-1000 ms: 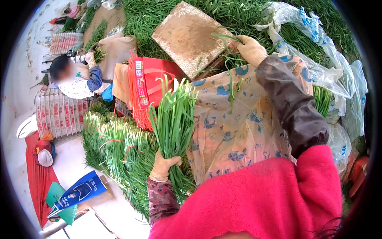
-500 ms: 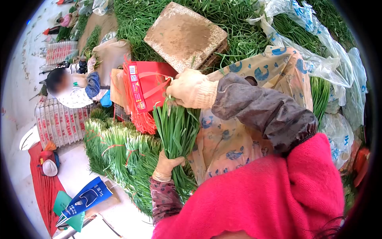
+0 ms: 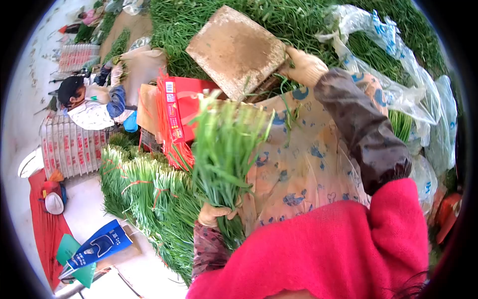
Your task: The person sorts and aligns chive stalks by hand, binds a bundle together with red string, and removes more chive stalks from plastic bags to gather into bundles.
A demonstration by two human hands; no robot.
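Note:
My left hand (image 3: 215, 214), in a pale glove, is closed around the lower part of a bunch of green chives (image 3: 224, 154). The bunch stands upright, its cut tops slightly blurred. My right hand (image 3: 306, 67), also gloved, is beside the right corner of a dirty, patterned board (image 3: 236, 50). Its fingers look spread apart. A few loose chive blades (image 3: 290, 107) hang in the air just below it, over the whale-print cloth (image 3: 298, 159) on my lap.
Tied chive bundles (image 3: 144, 184) are stacked at left, beside a red box (image 3: 184, 104) with red ties. Loose chives (image 3: 174, 25) lie behind the board. Clear plastic bags (image 3: 433, 119) are at right. Another person (image 3: 94, 102) works at far left.
My right hand has left the bunch's top and moved right and away from me, to the board's corner. My left hand still grips the bunch. Loose blades now show below my right hand.

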